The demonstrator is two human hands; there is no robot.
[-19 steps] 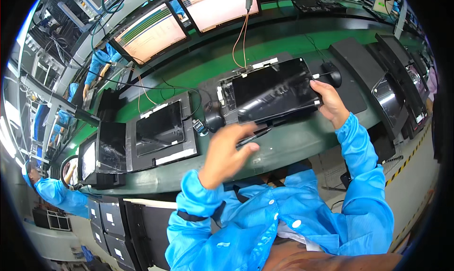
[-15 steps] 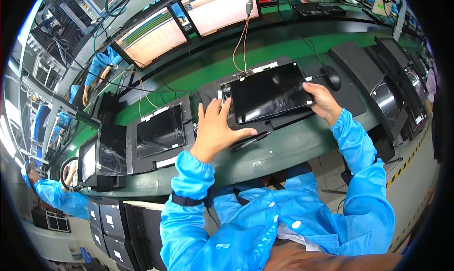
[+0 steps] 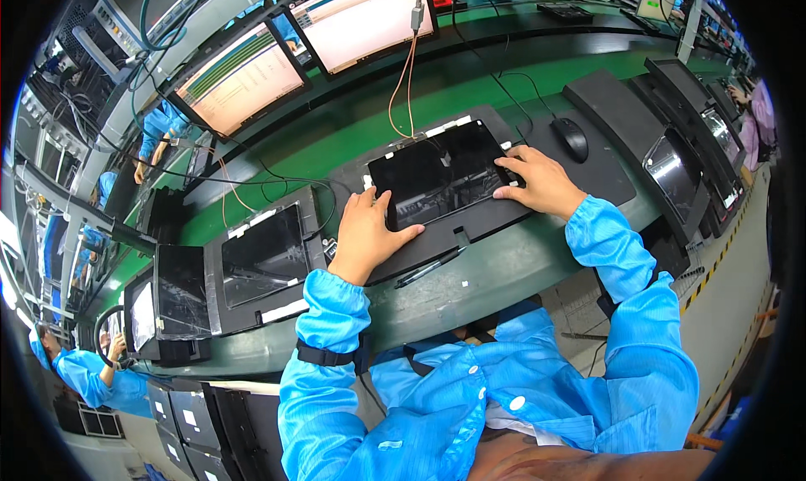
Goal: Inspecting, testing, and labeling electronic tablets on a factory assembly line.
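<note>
1. Head view, the only one I've got: the thing I'm working on is a black glossy screen panel (image 3: 441, 179), sitting in a dark holder (image 3: 491, 216) on the green bench (image 3: 520, 258) right in front of me, between my two hands.
2. My left hand (image 3: 367, 233) is at the panel's left edge, fingers up by the side and thumb stuck out toward the near left corner. So fingers and thumb are spread wide, not pinching. Can't tell how hard the fingertips are pressing, if at all.
3. My right hand (image 3: 544, 181) is over at the right edge, fingertips on the rim with a clear gap down to the thumb. Spread as well, and the curled fingers behind are partly hidden.
4. Close by: a dark pen (image 3: 426, 270) lies along the near side of the holder, and a black mouse (image 3: 571, 139) sits just past my right hand.
5. Off to the left there's a second black panel (image 3: 264, 254) in its own holder, with white strips along its far edge.
6. Up behind it all, two lit monitors (image 3: 361, 23), plus thin copper-coloured cables (image 3: 392, 95) running down to my panel's far side.
</note>
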